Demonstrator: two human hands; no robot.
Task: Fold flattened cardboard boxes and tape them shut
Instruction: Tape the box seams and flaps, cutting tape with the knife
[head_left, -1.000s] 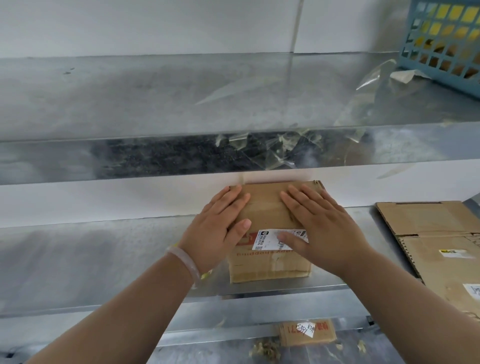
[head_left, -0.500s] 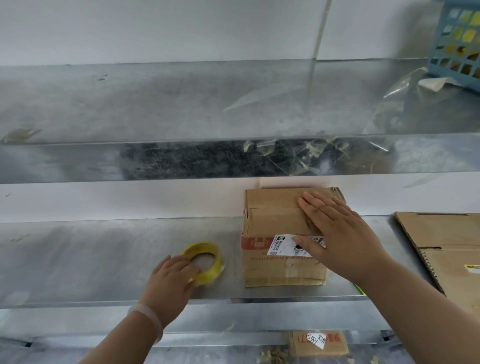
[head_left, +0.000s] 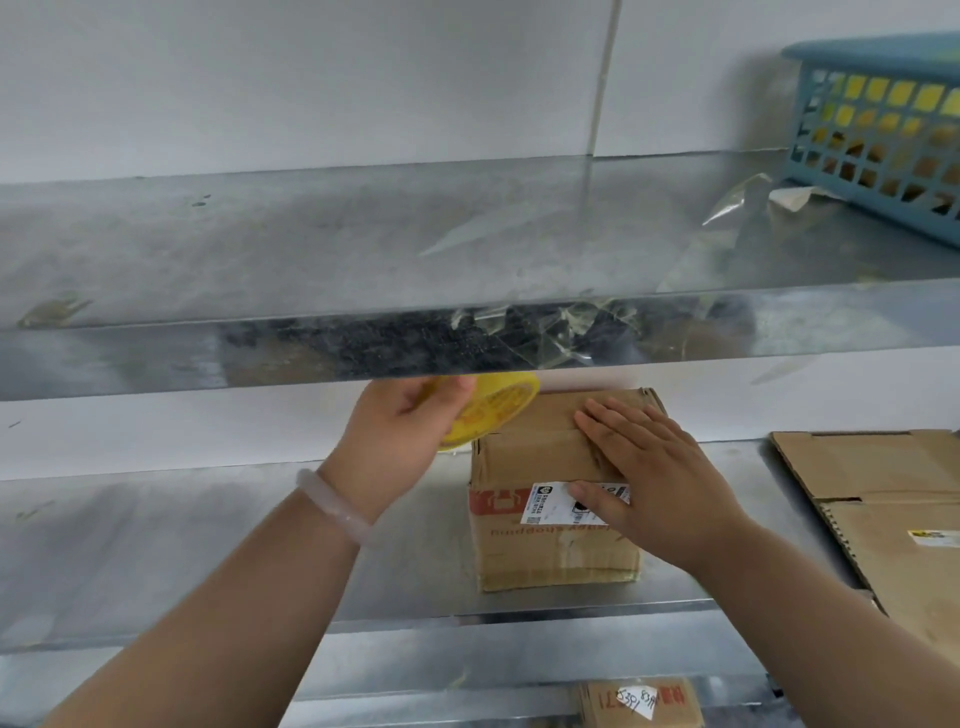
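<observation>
Taping will go well, I think, if the seam is pressed flat while the strip is laid along it. The right hand (head_left: 660, 483) lies spread on top of the cardboard box (head_left: 550, 558) and presses its flaps, thumb on the label (head_left: 548, 501). The left hand (head_left: 397, 436) grips the yellow tape roll (head_left: 496, 410), at 10 o'clock from the box, which stands on the metal shelf (head_left: 208, 545).

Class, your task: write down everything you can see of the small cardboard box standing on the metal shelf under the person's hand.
The cardboard box is brown and worn, with creased walls. It stands upright on the metal shelf, top flaps folded shut. A red band and a white printed label cross its front. The right hand presses flat on the top, thumb over the label. The left hand holds a yellow tape roll by its rear left corner; whether they touch is unclear.
</observation>
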